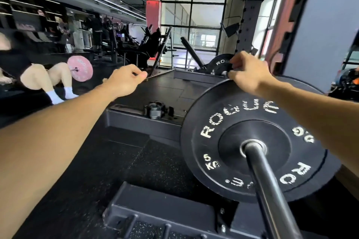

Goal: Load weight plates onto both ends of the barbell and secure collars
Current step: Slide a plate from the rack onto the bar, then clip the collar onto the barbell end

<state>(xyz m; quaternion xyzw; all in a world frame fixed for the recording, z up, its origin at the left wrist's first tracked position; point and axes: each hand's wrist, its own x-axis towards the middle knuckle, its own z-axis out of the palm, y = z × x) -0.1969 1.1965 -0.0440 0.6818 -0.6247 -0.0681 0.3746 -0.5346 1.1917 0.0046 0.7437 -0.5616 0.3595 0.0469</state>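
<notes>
In the head view, a black 5 kg bumper plate (pixel 252 139) sat on the barbell sleeve (pixel 266 186), its lettered face turned toward the camera. The sleeve's long axis ran from the plate's steel hub down and toward the lower right edge of the view, the bare end pointing at the wearer. The plate stood upright, square to that axis.

The right hand (pixel 247 72) rested on the top rim of the plate, fingers curled over the far edge and gripping it. The left hand (pixel 126 81) hung in the air well to the left of the plate, apart from everything, its fingers curled in with the thumb against them and nothing held.

A barbell collar (pixel 155 109) lay on the low black rack base (pixel 139 120), just left of the plate and below the left hand. Beyond the plate's top rim, a second black 5 kg plate (pixel 220 64) leaned near the foot of the perforated rack upright (pixel 250 19). Far to the left of the plate, another person (pixel 38 77) sat on the floor beside a pink plate (pixel 80 68) on a separate bar. A dark speckled rubber floor (pixel 116 161) lay beneath the plate.
</notes>
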